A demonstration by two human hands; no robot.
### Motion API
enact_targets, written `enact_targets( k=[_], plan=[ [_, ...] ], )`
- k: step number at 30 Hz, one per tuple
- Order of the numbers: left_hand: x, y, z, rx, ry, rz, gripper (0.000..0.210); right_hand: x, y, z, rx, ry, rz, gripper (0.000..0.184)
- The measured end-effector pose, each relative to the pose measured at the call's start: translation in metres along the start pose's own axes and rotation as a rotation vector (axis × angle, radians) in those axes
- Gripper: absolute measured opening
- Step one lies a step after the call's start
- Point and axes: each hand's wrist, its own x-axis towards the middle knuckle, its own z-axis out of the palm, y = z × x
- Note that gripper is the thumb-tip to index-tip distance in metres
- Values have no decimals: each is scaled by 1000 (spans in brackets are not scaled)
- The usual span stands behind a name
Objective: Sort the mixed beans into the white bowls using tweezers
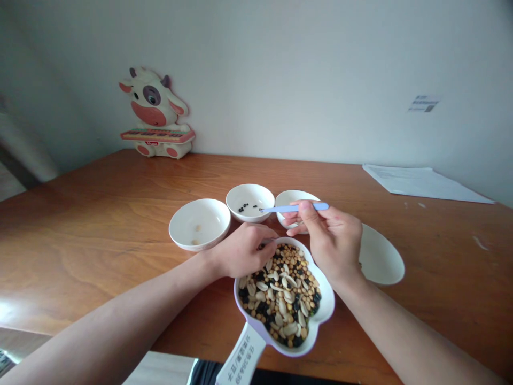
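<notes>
My right hand [334, 235] is closed around light-blue tweezers [296, 208], whose tips point left over the middle white bowl [250, 215]. Several black beans [243, 207] lie in that bowl; a small dark spot at the tips may be another bean. My left hand [250, 248] is closed at the far-left rim of a white and lilac pan-shaped dish [326, 299], fingertips partly hidden. Peanuts, yellow beans and black beans [280, 294] fill the dish. Its labelled handle [242, 355] points toward me.
A white bowl [200, 224] with a few pale pieces stands left. Another bowl [294, 197] is partly behind my right hand, and a white dish [382, 254] lies right. At the back are a cow toy with a keyboard [158, 120] and paper sheets [425, 182].
</notes>
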Motion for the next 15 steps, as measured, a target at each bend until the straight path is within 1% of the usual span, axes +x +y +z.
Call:
enact_targets(
  k=[4, 6, 11, 15],
  plan=[
    [0, 0, 0, 6, 1, 44, 24, -3, 3, 3, -89, -94, -12, 28],
    [1, 0, 0, 9, 3, 65, 25, -2, 5, 3, -111, -121, -2, 29],
    [1, 0, 1, 25, 15, 61, 20, -1, 8, 2, -133, -133, 27, 28],
    [1, -1, 1, 25, 10, 55, 20, -2, 7, 1, -136, -98, -9, 26]
  ],
)
